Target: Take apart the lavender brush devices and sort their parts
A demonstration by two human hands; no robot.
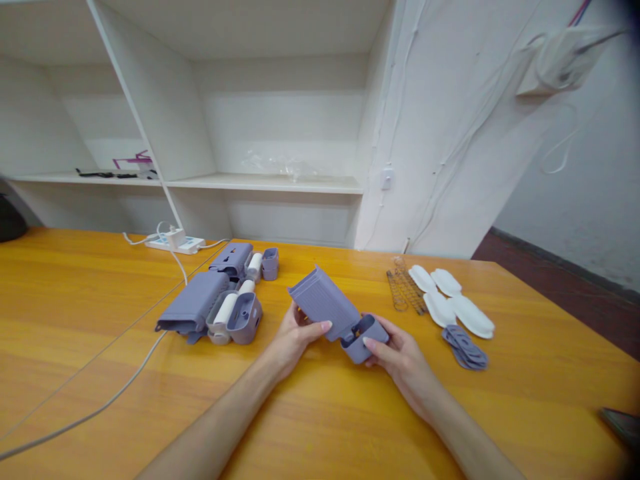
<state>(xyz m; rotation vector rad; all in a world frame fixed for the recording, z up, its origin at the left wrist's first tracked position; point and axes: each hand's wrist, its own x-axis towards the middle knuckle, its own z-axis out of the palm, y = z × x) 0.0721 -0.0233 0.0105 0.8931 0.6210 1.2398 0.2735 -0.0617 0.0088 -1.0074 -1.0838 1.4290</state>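
A grey-purple ribbed plastic housing [323, 300] is held tilted above the table, with my left hand [295, 337] closed around its lower left side, thumb on top. My right hand [395, 353] grips a small grey-purple plastic cup [365, 340] with an open top, its thumb on the near rim. The cup sits against the right lower end of the housing; whether the two are joined I cannot tell. Left of my hands lie similar housings [195, 300], white rollers [226, 310] and another cup [245, 317].
Metal springs [405, 287], white oval covers [470, 317] and a stack of flat grey-purple plates [465, 347] lie on the right. A power strip [176, 242] stands at the back left, its cable [115, 397] crossing the table. A dark object [620, 423] lies at the right edge.
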